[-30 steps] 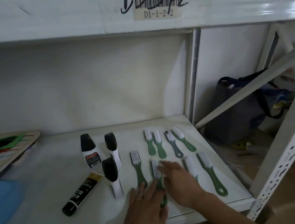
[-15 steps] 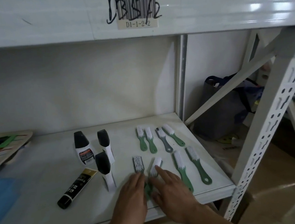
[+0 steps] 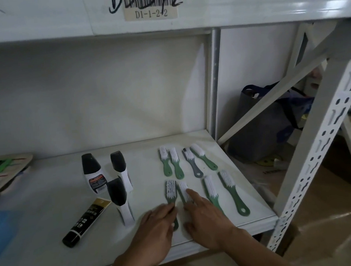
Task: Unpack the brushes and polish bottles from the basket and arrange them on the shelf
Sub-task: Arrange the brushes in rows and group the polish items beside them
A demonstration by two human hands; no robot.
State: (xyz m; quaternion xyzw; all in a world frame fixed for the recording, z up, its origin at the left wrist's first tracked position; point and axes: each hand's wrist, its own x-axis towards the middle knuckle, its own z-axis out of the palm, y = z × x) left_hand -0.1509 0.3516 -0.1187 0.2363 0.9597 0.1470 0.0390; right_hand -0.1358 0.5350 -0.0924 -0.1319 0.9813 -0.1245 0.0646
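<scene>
- Both my hands are down at the bottom middle of the frame, flat on the shelf (image 3: 50, 205). My left hand (image 3: 155, 233) has its fingers stretched out, resting on the handle of a green brush (image 3: 170, 191). Not gripping it, just pressing on top.
- My right hand (image 3: 206, 220) is spread open too, with the index finger laid along the next brush (image 3: 183, 190), whose bristles poke out just above the fingertip. Nothing is actually held in either hand.
- The bit that matters: these two brushes lie with the long axis running away from me, bristles toward the top of the frame and handles toward the front edge. They sit just beside each other, and each hand is on its own brush, so any nudge to line them up is sideways, I reckon.
- The rest of the front row sits right of my right hand: two longer green brushes (image 3: 234, 193). The back row of four (image 3: 188, 162) is above them, with one grey handle.
- The polish bottles (image 3: 92, 173) stand left of centre, and a black tube (image 3: 86, 221) lies slanted at lower left.
- Hard to see: the handles of the two brushes under my hands are mostly covered, so I can't tell how straight they are. No basket in the frame. The stuff at the far left is cut off.
</scene>
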